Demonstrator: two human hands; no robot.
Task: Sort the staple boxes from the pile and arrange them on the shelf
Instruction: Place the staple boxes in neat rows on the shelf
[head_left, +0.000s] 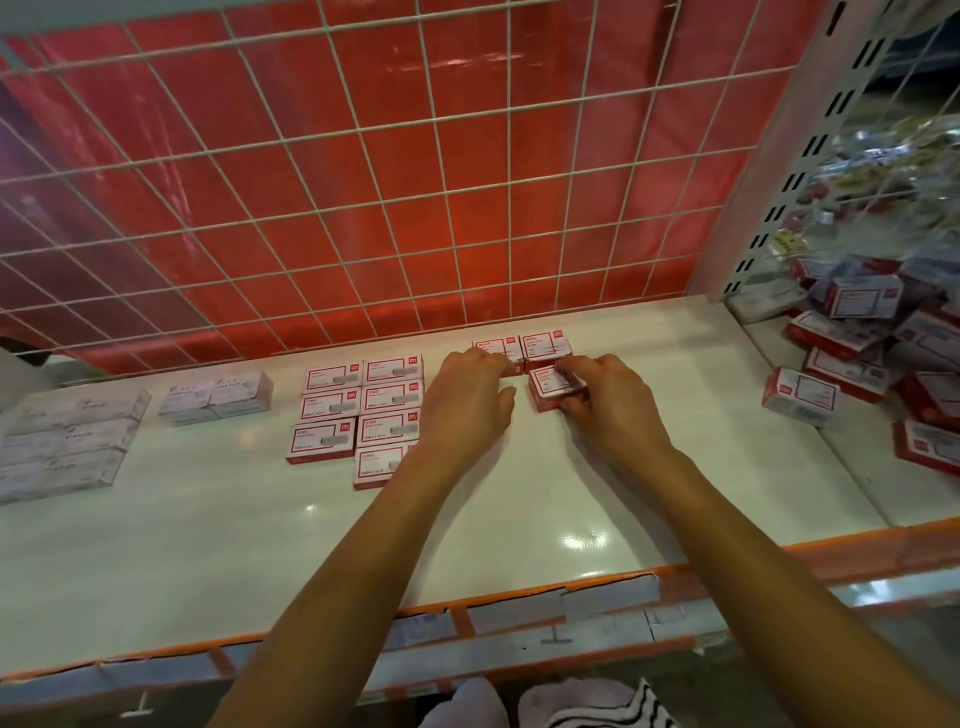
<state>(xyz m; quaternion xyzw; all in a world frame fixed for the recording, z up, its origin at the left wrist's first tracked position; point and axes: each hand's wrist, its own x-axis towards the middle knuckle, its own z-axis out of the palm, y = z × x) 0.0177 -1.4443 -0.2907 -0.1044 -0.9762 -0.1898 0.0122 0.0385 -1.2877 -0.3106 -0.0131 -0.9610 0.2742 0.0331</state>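
Note:
On the white shelf (519, 499) lie rows of red-and-white staple boxes. My right hand (605, 397) grips one red staple box (546, 383) flat on the shelf, just in front of two placed boxes (544, 347) at the back. My left hand (467, 397) rests with curled fingers on the left one of these boxes (496, 349). A block of several red boxes (363, 410) lies to the left. The pile of red boxes (872, 358) is heaped at the right, past the shelf upright.
Pale lilac-white boxes (67, 441) and a smaller pair (218, 396) sit at the far left. A white wire grid (363, 182) over red sheeting backs the shelf. An orange price rail (519, 608) runs along the front edge. A perforated upright (779, 208) divides off the pile.

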